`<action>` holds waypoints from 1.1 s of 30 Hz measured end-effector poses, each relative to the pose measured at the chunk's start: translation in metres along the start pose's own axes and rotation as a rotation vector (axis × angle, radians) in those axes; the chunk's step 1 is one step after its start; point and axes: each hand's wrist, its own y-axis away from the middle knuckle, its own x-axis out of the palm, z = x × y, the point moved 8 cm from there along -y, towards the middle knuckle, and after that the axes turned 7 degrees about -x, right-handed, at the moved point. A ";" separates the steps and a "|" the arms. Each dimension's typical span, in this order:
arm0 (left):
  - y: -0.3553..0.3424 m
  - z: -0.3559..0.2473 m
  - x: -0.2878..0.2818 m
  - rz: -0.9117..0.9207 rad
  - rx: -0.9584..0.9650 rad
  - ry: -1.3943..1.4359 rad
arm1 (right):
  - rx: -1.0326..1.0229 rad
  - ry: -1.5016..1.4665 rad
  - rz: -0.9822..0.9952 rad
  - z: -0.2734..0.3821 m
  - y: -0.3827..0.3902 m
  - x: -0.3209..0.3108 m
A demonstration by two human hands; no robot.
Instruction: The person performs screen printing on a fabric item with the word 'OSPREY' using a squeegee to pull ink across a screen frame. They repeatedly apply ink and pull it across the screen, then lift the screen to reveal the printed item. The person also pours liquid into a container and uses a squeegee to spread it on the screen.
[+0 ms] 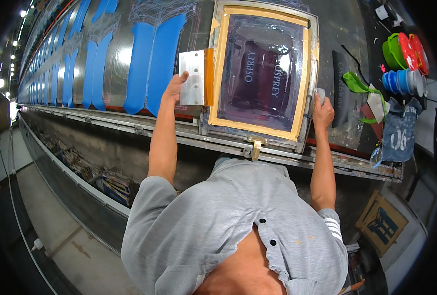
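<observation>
A screen-printing frame (313, 59) lies on the long table in front of me, its mesh edged with tan tape and wet with dark purple ink (260, 98). My left hand (175, 87) grips a squeegee (192, 78) by its silver metal holder. The squeegee's orange blade lies along the frame's left side. At the frame's right edge, my right hand (323, 114) is closed around a grey rounded piece (320, 93); whether it is part of the frame I cannot tell.
Blue fabric pieces (166, 59) lie in rows leftward along the table. A metal rail (179, 135) edges the near side. On the right are a dark fabric piece (340, 88), green cloth strips (354, 83), tape rolls (403, 82), red-and-green rolls (406, 51) and a dark blue printed cloth (400, 130).
</observation>
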 end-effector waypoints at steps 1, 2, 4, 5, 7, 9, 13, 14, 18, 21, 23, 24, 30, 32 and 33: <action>-0.001 0.006 0.001 0.035 -0.028 -0.010 | 0.010 0.013 0.009 0.001 0.001 0.000; 0.003 0.009 -0.002 0.041 0.014 0.040 | 0.019 0.025 0.018 0.003 0.002 0.001; 0.015 0.020 -0.004 0.065 0.087 0.141 | 0.029 0.028 0.004 -0.003 0.004 -0.003; 0.022 0.021 -0.008 0.059 0.106 0.112 | 0.027 0.013 -0.014 -0.004 0.003 -0.004; 0.039 0.025 -0.012 0.055 0.096 0.075 | 0.042 -0.009 -0.025 -0.004 0.003 -0.005; 0.047 0.031 -0.016 0.051 0.067 0.067 | 0.075 -0.021 -0.016 -0.003 0.002 -0.005; 0.032 0.039 -0.010 -0.047 0.020 0.024 | 0.102 -0.015 -0.009 0.001 0.002 -0.006; 0.028 0.037 0.002 -0.043 -0.001 -0.025 | 0.115 0.012 0.002 0.000 0.003 -0.005; 0.019 0.028 0.027 -0.034 -0.041 -0.193 | 0.056 0.031 -0.028 0.005 0.000 -0.012; 0.022 0.026 0.025 -0.053 -0.038 -0.216 | 0.002 -0.040 -0.192 0.006 0.007 -0.026; 0.026 0.027 0.022 -0.060 -0.030 -0.225 | 0.015 -0.048 -0.211 0.000 0.014 -0.031; 0.027 0.030 0.016 -0.060 -0.026 -0.202 | 0.021 -0.056 -0.216 0.000 0.019 -0.034; 0.034 0.034 0.013 -0.086 -0.011 -0.171 | 0.100 -0.173 -0.254 -0.016 0.061 -0.052; 0.035 0.025 0.023 -0.111 -0.006 -0.240 | 0.115 -0.175 -0.288 -0.023 0.074 -0.057; 0.037 0.023 0.025 -0.148 -0.013 -0.261 | 0.114 -0.173 -0.299 -0.023 0.081 -0.060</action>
